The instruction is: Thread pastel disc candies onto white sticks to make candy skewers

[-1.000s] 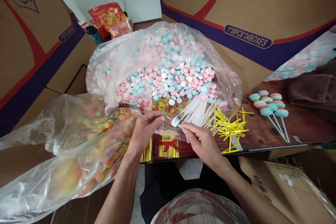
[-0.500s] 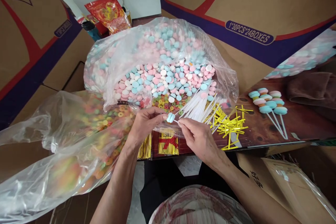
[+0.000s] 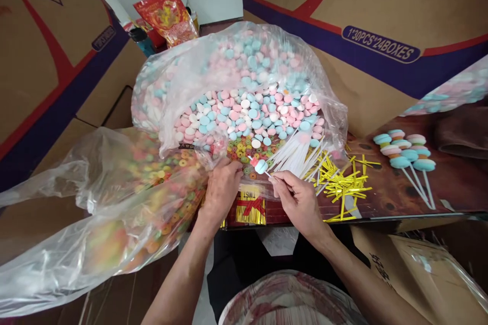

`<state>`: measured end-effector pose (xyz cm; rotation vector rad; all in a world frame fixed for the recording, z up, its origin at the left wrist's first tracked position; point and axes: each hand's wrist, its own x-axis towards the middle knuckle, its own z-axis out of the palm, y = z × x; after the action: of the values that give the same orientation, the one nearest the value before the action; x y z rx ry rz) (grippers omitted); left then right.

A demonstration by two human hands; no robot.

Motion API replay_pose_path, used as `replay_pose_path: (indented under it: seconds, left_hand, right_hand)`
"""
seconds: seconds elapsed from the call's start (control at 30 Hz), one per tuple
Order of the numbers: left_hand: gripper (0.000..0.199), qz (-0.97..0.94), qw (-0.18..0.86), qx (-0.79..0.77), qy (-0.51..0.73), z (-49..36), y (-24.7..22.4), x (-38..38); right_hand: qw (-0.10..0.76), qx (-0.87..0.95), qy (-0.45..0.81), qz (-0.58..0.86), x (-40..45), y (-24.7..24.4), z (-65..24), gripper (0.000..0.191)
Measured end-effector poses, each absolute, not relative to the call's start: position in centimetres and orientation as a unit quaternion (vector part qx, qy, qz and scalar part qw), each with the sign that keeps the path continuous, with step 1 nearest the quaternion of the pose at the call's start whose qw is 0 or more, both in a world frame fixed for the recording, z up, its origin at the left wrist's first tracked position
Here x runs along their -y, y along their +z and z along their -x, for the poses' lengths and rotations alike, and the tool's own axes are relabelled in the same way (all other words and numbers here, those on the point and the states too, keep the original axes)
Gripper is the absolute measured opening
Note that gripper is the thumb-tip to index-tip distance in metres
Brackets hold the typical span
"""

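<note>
While the right hand pinches a white stick between its fingers, a blue candy and a red piece sit on it, above the tabletop. The left hand is beside the ring candies; whether its fingers hold something, I cannot tell.

R hand: 1 pc, fingertips pinching candy stick w/ blue & reddish pcs, tip poking past. L hand: 1 pc, lowered beside ring gummies; I can't see its fingertips. Pastel candies: lge qty, pink/blue/wht, in clear bag, behind gummies. Wht sticks: 1 bundle, fanned, R of gummies. Gold twist ties: loose heap, next to sticks; also 1 pk labelled "TWIST", nr table edge. Loaded skewers: 3 pcs, lying together on table, far R. I count lge ctns: 2, behind & L.
</note>
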<state>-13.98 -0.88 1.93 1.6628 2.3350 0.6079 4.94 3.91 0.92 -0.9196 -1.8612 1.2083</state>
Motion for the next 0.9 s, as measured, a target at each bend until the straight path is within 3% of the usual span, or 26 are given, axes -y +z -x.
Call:
replay_pose_path:
  seconds: [0.17,0.27,0.33,0.5,0.63,0.73,0.83,0.9]
  left_hand:
    - [0.017,-0.557,0.075,-0.753,0.343,13.5,3.7,1.5]
    - [0.017,-0.5,-0.03,-0.767,0.402,15.0,5.6,1.7]
    - [0.019,-0.467,-0.085,-0.798,0.371,16.7,6.3,1.3]
    - [0.02,-0.49,-0.066,-0.841,0.219,19.6,5.4,-0.2]
    - [0.024,-0.477,-0.112,-0.818,0.302,17.6,5.0,0.1]
    - [0.022,-0.543,-0.028,-0.769,0.337,14.8,4.6,0.8]
    - [0.022,-0.607,0.098,-0.74,0.273,12.7,3.6,1.0]
    - [0.025,-0.614,0.123,-0.748,0.219,12.1,2.9,1.0]
  right_hand:
    - [0.358,0.726,0.464,0.36,-3.7,0.7,-5.0,0.02]
    - [0.366,0.721,0.465,0.361,-3.7,0.8,-5.1,0.021]
    - [0.37,0.716,0.462,0.371,-3.8,0.9,-5.2,0.021]
    - [0.383,0.707,0.443,0.395,-4.2,1.2,-5.8,0.021]
    - [0.388,0.707,0.425,0.412,-4.6,1.1,-6.7,0.02]
    - [0.379,0.713,0.412,0.422,-4.7,0.9,-7.1,0.021]
    - [0.362,0.727,0.394,0.429,-4.7,0.9,-7.2,0.021]
    - [0.354,0.739,0.38,0.429,-4.6,0.9,-7.1,0.022]
